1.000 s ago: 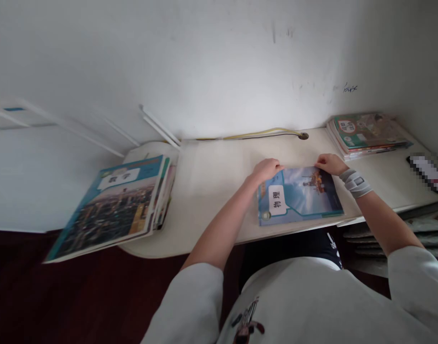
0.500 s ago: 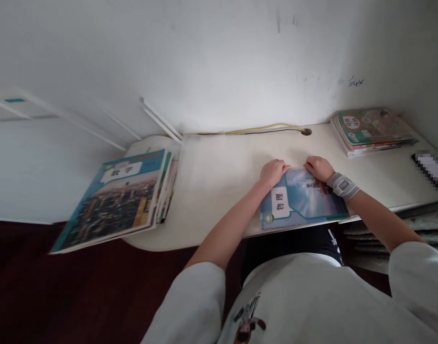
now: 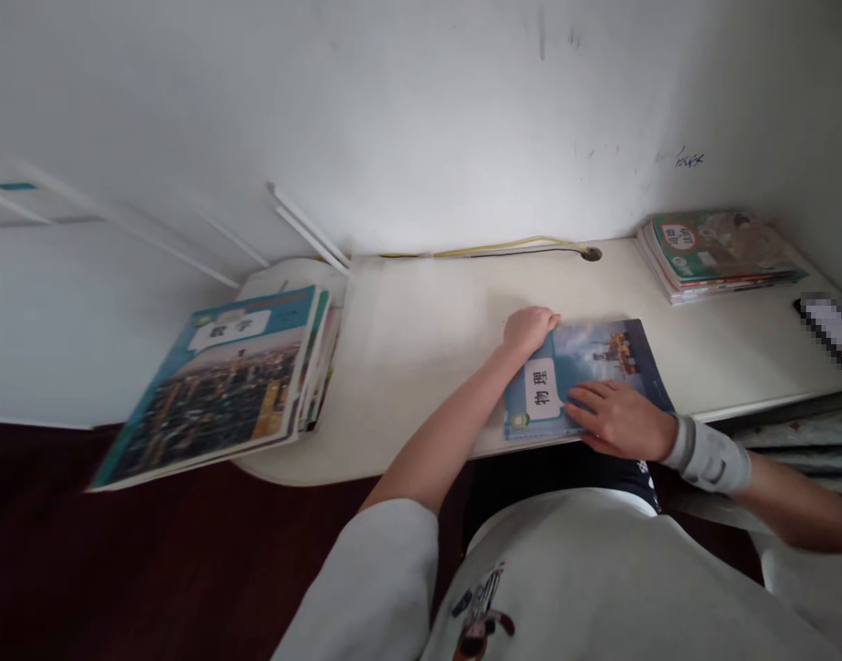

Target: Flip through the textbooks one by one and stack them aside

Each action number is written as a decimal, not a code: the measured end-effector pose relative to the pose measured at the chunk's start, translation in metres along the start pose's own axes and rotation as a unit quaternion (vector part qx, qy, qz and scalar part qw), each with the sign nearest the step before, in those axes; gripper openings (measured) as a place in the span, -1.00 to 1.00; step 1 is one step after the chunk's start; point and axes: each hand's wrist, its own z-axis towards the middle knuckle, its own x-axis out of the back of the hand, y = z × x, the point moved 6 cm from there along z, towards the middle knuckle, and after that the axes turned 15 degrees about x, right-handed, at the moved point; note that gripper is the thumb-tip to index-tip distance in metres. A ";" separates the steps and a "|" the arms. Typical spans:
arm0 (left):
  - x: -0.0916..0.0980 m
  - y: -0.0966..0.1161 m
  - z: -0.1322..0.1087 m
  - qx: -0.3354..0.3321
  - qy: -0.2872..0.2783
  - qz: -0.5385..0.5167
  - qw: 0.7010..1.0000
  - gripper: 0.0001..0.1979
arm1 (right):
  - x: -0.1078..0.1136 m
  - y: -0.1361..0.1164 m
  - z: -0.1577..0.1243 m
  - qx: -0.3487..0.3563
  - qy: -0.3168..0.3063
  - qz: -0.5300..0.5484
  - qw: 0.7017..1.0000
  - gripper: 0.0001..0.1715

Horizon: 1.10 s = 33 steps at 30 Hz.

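Book [image 3: 592,367] lies flat on your counter [image 3: 421,340], long axis across; left hand [image 3: 529,329] pinches its far corner, right hand [image 3: 617,420] spread flat on it. Stacks [image 3: 716,252] flank it.

left hand [image 3: 529,329] curled, right hand [image 3: 617,418] flat, fingers spread

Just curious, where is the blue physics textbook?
The physics textbook lies flat at the desk's near edge, under the right hand, with the left hand at its far-left corner.
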 end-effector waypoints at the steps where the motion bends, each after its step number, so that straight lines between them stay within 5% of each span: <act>1: 0.000 0.000 -0.001 0.001 0.000 0.000 1.000 -0.60 | -0.003 -0.008 -0.005 -0.016 -0.001 -0.039 0.999 -0.59; 7: 0.001 -0.001 -0.010 0.011 -0.007 0.000 1.000 -0.59 | -0.009 -0.002 -0.022 -0.113 0.033 -0.161 0.980 -0.61; 13: 0.001 0.001 -0.031 0.007 -0.041 -0.008 0.999 -0.56 | 0.038 0.009 -0.032 -0.058 0.160 -0.263 0.950 -0.64; 18: 0.011 0.003 -0.051 -0.022 -0.106 -0.097 0.989 -0.59 | 0.066 0.012 -0.034 -0.036 0.202 -0.295 0.933 -0.67; 22: 0.024 0.003 -0.077 -0.009 -0.254 -0.308 0.917 -0.63 | 0.084 0.010 -0.037 -0.025 0.226 -0.303 0.926 -0.63; 25: 0.026 0.006 -0.101 0.041 -0.403 -0.470 0.784 -0.53 | 0.097 0.002 -0.039 0.000 0.243 -0.323 0.915 -0.63; 27: 0.026 0.005 -0.108 0.074 -0.455 -0.520 0.719 -0.51 | 0.101 -0.005 -0.042 0.026 0.251 -0.341 0.906 -0.63; 29: 0.029 0.001 -0.104 0.084 -0.452 -0.533 0.710 -0.56 | 0.097 -0.011 -0.045 0.050 0.244 -0.349 0.903 -0.62; 33: 0.046 -0.008 -0.081 0.058 -0.359 -0.534 0.763 -0.65 | 0.067 -0.008 -0.054 0.056 0.146 -0.295 0.943 -0.60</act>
